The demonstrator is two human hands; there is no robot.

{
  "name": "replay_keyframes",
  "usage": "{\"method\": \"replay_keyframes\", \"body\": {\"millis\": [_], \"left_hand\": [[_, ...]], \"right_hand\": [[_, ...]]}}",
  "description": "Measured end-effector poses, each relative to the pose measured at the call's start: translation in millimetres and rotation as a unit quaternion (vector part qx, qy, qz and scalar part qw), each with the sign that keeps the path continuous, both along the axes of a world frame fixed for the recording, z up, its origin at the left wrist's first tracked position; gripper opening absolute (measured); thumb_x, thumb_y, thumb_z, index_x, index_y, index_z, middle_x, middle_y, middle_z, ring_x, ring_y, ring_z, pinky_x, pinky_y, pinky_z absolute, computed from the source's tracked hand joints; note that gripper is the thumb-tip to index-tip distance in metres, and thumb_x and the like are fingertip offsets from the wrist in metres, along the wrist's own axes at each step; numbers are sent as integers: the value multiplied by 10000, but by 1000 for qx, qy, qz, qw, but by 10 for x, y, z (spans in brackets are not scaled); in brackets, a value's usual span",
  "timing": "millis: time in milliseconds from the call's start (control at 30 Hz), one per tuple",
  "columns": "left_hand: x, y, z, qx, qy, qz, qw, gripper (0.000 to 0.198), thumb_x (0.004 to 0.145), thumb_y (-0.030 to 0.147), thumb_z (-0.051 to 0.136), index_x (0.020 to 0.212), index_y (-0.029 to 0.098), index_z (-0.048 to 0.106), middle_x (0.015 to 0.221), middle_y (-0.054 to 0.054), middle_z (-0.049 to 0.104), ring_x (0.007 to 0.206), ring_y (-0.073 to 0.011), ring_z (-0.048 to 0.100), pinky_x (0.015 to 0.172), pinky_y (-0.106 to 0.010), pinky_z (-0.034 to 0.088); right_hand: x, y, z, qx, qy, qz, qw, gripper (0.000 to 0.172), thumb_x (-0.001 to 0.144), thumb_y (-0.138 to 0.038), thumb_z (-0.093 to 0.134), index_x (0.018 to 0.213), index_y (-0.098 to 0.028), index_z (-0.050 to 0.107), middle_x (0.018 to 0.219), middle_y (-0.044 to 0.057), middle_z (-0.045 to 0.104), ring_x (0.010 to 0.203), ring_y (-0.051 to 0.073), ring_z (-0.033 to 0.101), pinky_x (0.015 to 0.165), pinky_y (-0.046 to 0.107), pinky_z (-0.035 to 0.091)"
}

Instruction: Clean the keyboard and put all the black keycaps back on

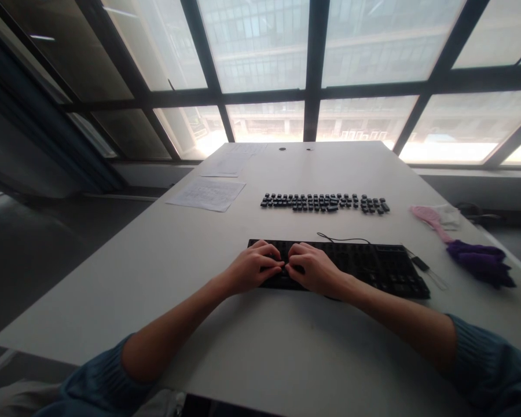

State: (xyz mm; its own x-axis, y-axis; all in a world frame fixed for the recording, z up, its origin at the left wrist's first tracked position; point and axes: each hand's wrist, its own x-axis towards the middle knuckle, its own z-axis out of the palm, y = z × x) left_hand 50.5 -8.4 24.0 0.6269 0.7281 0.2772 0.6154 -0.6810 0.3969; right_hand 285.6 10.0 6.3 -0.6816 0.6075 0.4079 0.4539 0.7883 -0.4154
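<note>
A black keyboard (364, 266) lies on the white table in front of me, its cable behind it. Over its left part, my left hand (256, 265) is closed, thumb and fingertips drawn together. Close beside it my right hand (312, 267) is closed too, its fingertips almost meeting those of the left. Whatever is between the fingers of either hand is too small and dark to make out. Beyond the keyboard, several loose black keycaps (316, 202) stand in rows on the table.
Sheets of paper (208, 194) lie on the table (156, 272) at the left. To the right are a pink-handled brush-like thing (429, 219), a purple cloth (480, 262) and a small black tool with a wire loop (420, 264). Large windows (264, 46) rise behind the table.
</note>
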Motion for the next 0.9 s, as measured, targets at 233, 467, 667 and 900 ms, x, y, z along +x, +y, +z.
{"method": "replay_keyframes", "body": {"millis": [233,467,667,900], "left_hand": [[54,-9,23,11,-44,0,999,243,993,312,552,1110,218,743,1043,-73,741,994,-206,631,890,-351,525],[-58,340,204,44,-81,93,991,202,932,317,647,1066,214,757,1012,-57,762,954,-201,662,898,-344,526],[120,1226,218,52,-50,157,985,136,861,274,718,939,195,796,920,-47,775,766,-172,665,812,-310,525],[532,1812,22,72,38,170,982,139,863,233,708,955,223,812,1020,-68,767,1002,-237,637,921,-338,498]], "right_hand": [[0,-10,82,-24,1,-6,1000,109,940,-216,607,872,-198,691,919,50,674,872,176,610,784,283,459],[183,362,307,-44,28,-142,989,104,895,-178,626,932,-205,720,923,50,706,804,174,628,741,282,444],[220,1194,352,-25,-80,-245,966,133,882,-187,636,959,-186,744,1019,87,728,901,211,649,779,285,440],[63,1691,187,5,-131,-228,965,107,884,-192,676,955,-171,753,1040,124,716,1060,260,588,882,320,426]]}}
